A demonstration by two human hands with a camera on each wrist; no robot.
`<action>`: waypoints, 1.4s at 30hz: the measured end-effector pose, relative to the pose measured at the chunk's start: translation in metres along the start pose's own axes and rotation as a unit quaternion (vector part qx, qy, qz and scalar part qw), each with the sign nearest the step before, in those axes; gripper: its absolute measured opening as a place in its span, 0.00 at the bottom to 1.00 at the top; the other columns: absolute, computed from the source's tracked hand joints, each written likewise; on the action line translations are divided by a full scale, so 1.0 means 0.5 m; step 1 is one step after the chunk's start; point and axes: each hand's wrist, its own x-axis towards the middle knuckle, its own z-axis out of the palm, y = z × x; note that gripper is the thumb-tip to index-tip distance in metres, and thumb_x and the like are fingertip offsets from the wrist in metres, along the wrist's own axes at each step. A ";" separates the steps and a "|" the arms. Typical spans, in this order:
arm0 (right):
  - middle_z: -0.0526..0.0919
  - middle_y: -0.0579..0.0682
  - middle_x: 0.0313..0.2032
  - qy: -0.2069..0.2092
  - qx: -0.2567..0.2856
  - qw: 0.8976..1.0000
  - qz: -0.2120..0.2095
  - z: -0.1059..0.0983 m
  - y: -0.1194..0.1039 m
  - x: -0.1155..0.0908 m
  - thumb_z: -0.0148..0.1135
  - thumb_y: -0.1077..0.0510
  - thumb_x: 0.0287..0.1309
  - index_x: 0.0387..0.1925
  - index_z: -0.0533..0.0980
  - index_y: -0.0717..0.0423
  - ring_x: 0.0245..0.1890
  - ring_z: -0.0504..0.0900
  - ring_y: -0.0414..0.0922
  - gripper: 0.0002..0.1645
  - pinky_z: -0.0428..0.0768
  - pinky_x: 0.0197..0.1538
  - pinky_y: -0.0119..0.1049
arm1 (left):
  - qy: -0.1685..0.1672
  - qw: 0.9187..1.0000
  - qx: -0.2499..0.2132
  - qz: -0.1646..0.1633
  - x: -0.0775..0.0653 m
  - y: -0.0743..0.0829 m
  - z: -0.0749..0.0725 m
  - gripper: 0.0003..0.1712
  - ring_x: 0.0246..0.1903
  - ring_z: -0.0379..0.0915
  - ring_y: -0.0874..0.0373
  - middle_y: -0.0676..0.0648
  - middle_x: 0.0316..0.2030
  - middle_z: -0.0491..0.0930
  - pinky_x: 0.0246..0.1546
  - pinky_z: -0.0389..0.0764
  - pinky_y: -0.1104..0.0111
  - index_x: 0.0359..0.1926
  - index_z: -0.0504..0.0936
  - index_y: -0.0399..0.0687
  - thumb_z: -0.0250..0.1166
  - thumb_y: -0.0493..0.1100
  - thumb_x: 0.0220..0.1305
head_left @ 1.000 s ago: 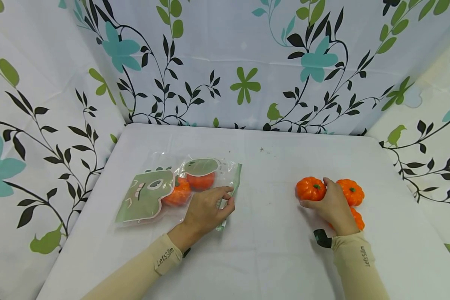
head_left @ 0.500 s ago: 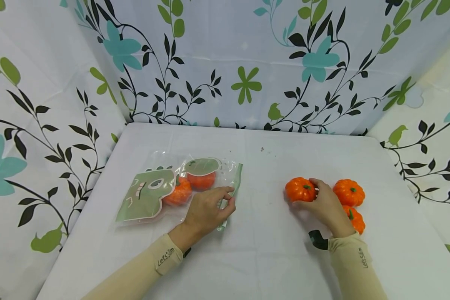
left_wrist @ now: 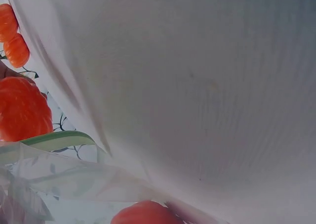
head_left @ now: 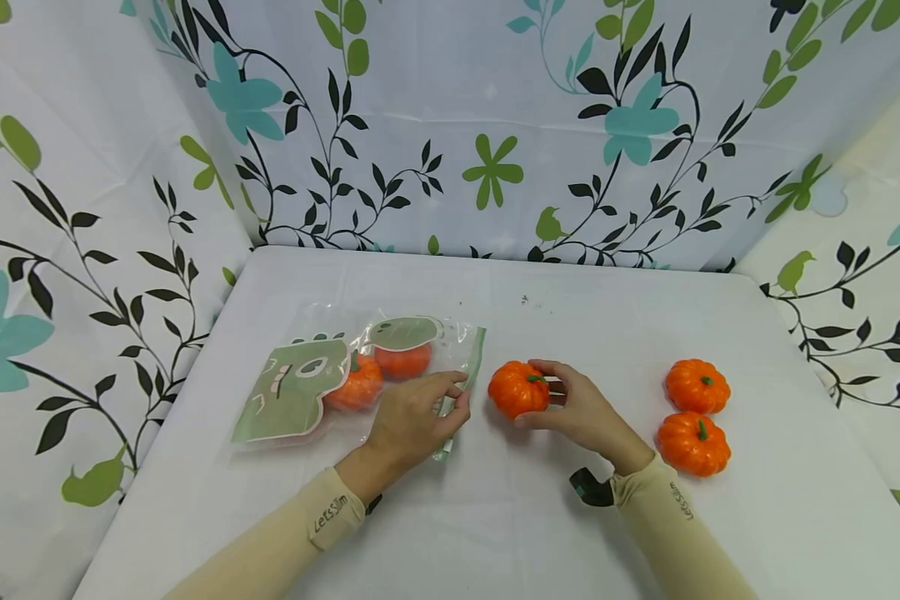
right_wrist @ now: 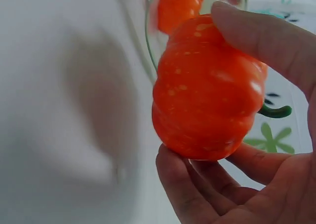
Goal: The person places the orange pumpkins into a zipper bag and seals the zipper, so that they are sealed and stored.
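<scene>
My right hand (head_left: 588,415) grips a small orange pumpkin (head_left: 519,389) between thumb and fingers; in the right wrist view the same pumpkin (right_wrist: 210,93) shows its green stem toward the palm. It is held just right of a clear zip bag (head_left: 450,337) printed with a green dinosaur. The bag lies flat, with two orange pumpkins (head_left: 356,385) inside. At its green-edged mouth, my left hand (head_left: 416,421) pinches the rim with thumb and forefinger. In the left wrist view the green rim (left_wrist: 59,140) arches up beside the held pumpkin (left_wrist: 22,110).
Two more orange pumpkins, a rear one (head_left: 697,386) and a front one (head_left: 693,444), sit touching on the right side of the white table (head_left: 570,308). A leaf-patterned curtain (head_left: 420,125) hangs behind the table and along both sides.
My right hand has carried the pumpkin leftward from beside the other two to near the bag's mouth. My left hand and the bag have stayed in place.
</scene>
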 end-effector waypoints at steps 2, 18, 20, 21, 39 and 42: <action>0.70 0.54 0.68 -0.006 0.007 1.000 -0.014 0.019 -0.009 0.009 0.82 0.48 0.45 0.72 0.66 0.53 0.61 0.75 0.59 0.54 0.76 0.61 0.55 | 0.000 1.000 0.000 -0.001 0.001 0.000 -0.002 0.04 0.33 0.86 0.58 0.48 0.37 0.89 0.30 0.84 0.72 0.32 0.85 0.43 0.69 0.36 0.52; 0.73 0.53 0.66 -0.022 0.047 0.997 -0.058 0.101 -0.046 0.043 0.80 0.54 0.48 0.70 0.67 0.58 0.58 0.79 0.55 0.49 0.78 0.60 0.50 | 0.005 1.000 -0.009 -0.002 0.002 -0.002 -0.008 0.04 0.30 0.85 0.57 0.46 0.40 0.89 0.27 0.82 0.73 0.26 0.81 0.44 0.68 0.35 0.53; 0.73 0.54 0.66 -0.020 0.050 0.997 -0.059 0.106 -0.050 0.043 0.80 0.55 0.48 0.70 0.67 0.58 0.58 0.79 0.55 0.49 0.78 0.60 0.49 | 0.006 1.000 -0.009 -0.002 0.001 -0.002 -0.008 0.03 0.29 0.85 0.58 0.46 0.40 0.89 0.27 0.82 0.73 0.26 0.81 0.44 0.68 0.35 0.53; 0.73 0.54 0.66 -0.017 0.050 0.997 -0.060 0.109 -0.050 0.044 0.80 0.55 0.48 0.70 0.67 0.59 0.58 0.79 0.55 0.49 0.78 0.60 0.49 | 0.007 1.000 -0.009 -0.001 0.001 -0.002 -0.008 0.03 0.28 0.84 0.58 0.46 0.40 0.89 0.27 0.82 0.73 0.26 0.81 0.44 0.68 0.35 0.53; 0.82 0.52 0.53 0.000 0.057 0.991 -0.122 0.167 -0.057 0.069 0.77 0.61 0.49 0.65 0.73 0.59 0.52 0.81 0.50 0.40 0.81 0.55 0.44 | 0.014 0.999 -0.018 0.029 -0.002 -0.002 -0.011 0.06 0.24 0.78 0.60 0.46 0.37 0.88 0.25 0.78 0.76 0.25 0.80 0.45 0.68 0.37 0.55; 0.82 0.53 0.53 -0.004 0.057 0.990 -0.126 0.173 -0.058 0.071 0.75 0.63 0.51 0.67 0.72 0.59 0.51 0.81 0.50 0.40 0.82 0.54 0.43 | 0.016 0.999 -0.018 0.035 -0.004 -0.003 -0.010 0.05 0.27 0.81 0.60 0.45 0.37 0.88 0.27 0.80 0.75 0.25 0.80 0.44 0.68 0.36 0.54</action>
